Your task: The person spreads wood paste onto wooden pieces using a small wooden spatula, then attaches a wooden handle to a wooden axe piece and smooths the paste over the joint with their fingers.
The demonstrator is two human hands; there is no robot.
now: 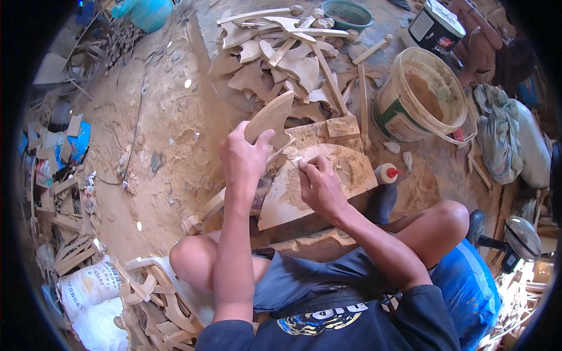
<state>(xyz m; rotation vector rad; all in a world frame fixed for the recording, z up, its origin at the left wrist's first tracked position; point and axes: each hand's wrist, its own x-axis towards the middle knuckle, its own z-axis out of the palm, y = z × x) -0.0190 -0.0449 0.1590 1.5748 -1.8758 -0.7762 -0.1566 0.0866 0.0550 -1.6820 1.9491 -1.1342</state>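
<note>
My left hand (pixel 244 153) grips a flat wooden blade-shaped piece (pixel 274 114) with a curved edge, holding it tilted up above the work block. Close beside it, my right hand (pixel 321 186) is closed in a pinch. A small pale bit shows at its fingertips, too small to name. Under the right hand lies a pale fan-shaped board (pixel 280 206), with brown sawdust heaped on its right part. Behind that board sits a dusty wooden block (pixel 342 127). A white bottle with a red cap (pixel 384 174) stands at the board's right end.
A heap of cut wooden pieces (pixel 298 64) lies ahead. A dusty bucket (pixel 404 96) stands to the right, near a black-and-white tub (pixel 436 26) and a green basin (pixel 348 13). More wooden parts (pixel 167 310) fill a container at lower left. A small fan (pixel 521 238) is at far right.
</note>
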